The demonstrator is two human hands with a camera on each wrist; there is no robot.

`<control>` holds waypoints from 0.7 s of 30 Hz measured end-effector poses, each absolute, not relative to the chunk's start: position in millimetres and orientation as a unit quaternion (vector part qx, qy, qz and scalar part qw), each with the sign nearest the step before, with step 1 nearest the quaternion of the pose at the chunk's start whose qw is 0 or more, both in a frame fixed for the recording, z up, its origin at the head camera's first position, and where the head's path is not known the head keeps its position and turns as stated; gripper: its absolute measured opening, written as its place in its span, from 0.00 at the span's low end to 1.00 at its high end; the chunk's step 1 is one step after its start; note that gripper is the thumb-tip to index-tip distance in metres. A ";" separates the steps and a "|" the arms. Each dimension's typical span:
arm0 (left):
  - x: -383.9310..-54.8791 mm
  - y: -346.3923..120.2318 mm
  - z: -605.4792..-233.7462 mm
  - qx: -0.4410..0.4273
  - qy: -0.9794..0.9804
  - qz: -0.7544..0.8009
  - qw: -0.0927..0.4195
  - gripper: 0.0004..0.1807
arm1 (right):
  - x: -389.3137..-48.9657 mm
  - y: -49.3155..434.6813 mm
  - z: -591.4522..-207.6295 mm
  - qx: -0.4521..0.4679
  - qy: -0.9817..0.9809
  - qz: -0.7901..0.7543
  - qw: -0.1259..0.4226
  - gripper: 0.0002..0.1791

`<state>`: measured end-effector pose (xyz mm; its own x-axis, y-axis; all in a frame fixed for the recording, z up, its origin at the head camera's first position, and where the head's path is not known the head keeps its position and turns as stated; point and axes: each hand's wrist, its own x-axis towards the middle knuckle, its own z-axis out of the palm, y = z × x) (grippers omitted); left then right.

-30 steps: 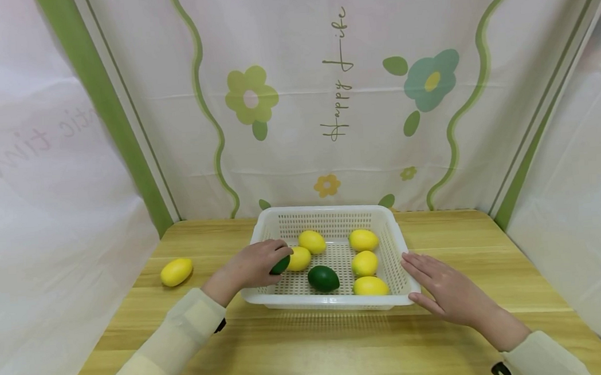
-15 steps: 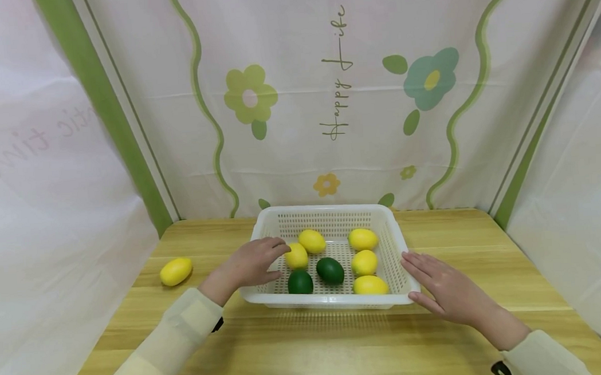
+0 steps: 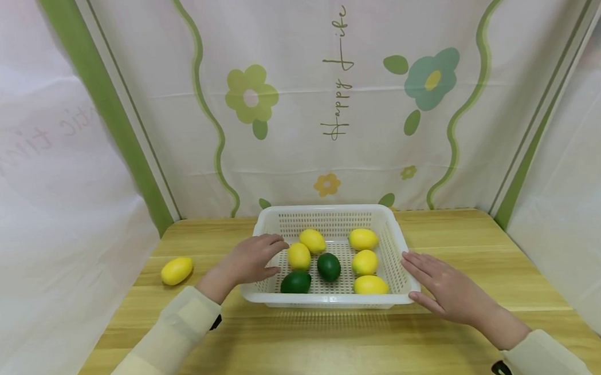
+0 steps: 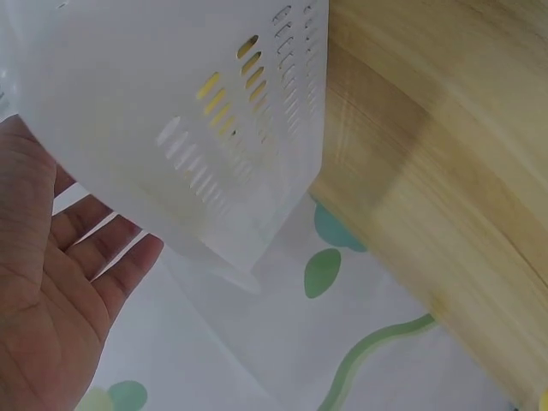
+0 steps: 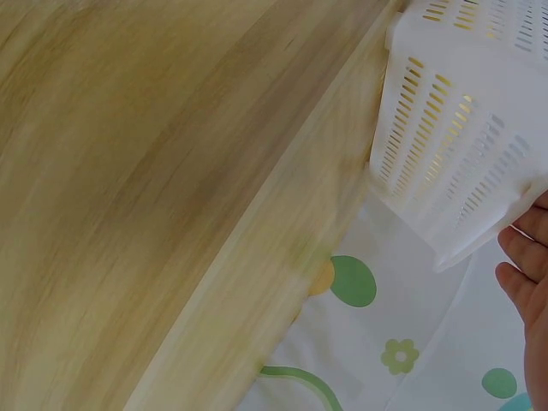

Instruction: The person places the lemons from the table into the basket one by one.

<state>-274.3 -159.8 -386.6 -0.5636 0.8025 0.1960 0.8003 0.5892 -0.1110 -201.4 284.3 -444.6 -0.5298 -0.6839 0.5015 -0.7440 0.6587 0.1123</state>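
A white perforated plastic basket (image 3: 333,301) stands on the table. My left hand (image 3: 250,260) hovers at its left rim with fingers loosely extended, holding nothing. Just below those fingers, in the basket's front left corner, lies a dark green, lemon-shaped fruit (image 3: 295,282). Another dark green fruit (image 3: 329,267) sits near the middle. Two yellow lemons, one of them the nearer lemon (image 3: 299,257), lie at left and back. Three more, including a middle lemon (image 3: 365,262), form a column along the right side. My right hand (image 3: 443,288) rests straight fingers against the right rim.
One loose lemon (image 3: 177,271) lies on the wooden table (image 3: 331,352), left of the basket. A printed curtain (image 3: 298,153) hangs behind the table's back edge, with white cloth on both sides.
My left hand has let go of a dark green fruit, which now lies in the basket's front left. The other green fruit has shifted up slightly. My right hand stays put.
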 end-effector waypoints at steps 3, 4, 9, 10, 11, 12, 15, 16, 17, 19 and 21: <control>-274.1 -160.4 -385.0 -0.452 -0.885 0.007 0.112 0.27 | -201.2 284.0 -444.2 0.410 -0.872 0.060 0.261 0.36; -274.0 -160.5 -384.3 -0.452 -0.885 0.006 0.112 0.27 | -201.1 283.8 -443.9 0.411 -0.871 0.061 0.262 0.37; -273.5 -162.3 -381.2 -0.449 -0.886 -0.005 0.113 0.28 | -200.8 283.0 -442.9 0.412 -0.869 0.064 0.265 0.37; -273.3 -163.0 -380.4 -0.448 -0.887 -0.010 0.114 0.28 | -200.7 282.9 -442.7 0.412 -0.869 0.063 0.265 0.37; -273.1 -163.8 -379.6 -0.447 -0.887 -0.012 0.114 0.28 | -200.6 282.8 -442.6 0.412 -0.870 0.063 0.265 0.37; -272.9 -164.8 -378.8 -0.446 -0.888 -0.012 0.115 0.28 | -200.6 282.8 -442.5 0.412 -0.870 0.062 0.264 0.37; -271.9 -167.8 -375.9 -0.441 -0.889 -0.010 0.122 0.28 | -200.5 282.8 -442.5 0.411 -0.871 0.060 0.264 0.37; -271.4 -169.0 -375.0 -0.440 -0.889 -0.010 0.125 0.28 | -200.5 282.8 -442.5 0.410 -0.871 0.060 0.264 0.37; -271.1 -170.2 -374.1 -0.439 -0.889 -0.009 0.129 0.28 | -200.5 282.8 -442.5 0.410 -0.871 0.060 0.264 0.37; -271.0 -172.9 -373.1 -0.437 -0.889 -0.008 0.137 0.28 | -200.5 282.9 -442.6 0.410 -0.871 0.060 0.265 0.37; -271.4 -176.3 -372.6 -0.436 -0.888 -0.008 0.146 0.28 | -200.5 283.0 -442.7 0.410 -0.871 0.062 0.265 0.37</control>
<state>-271.4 -176.3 -372.6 -0.5771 0.7718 0.2671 0.7767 0.6197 -0.1127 -200.5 283.0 -442.7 -0.5236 -0.6811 0.5118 -0.7465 0.6562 0.1096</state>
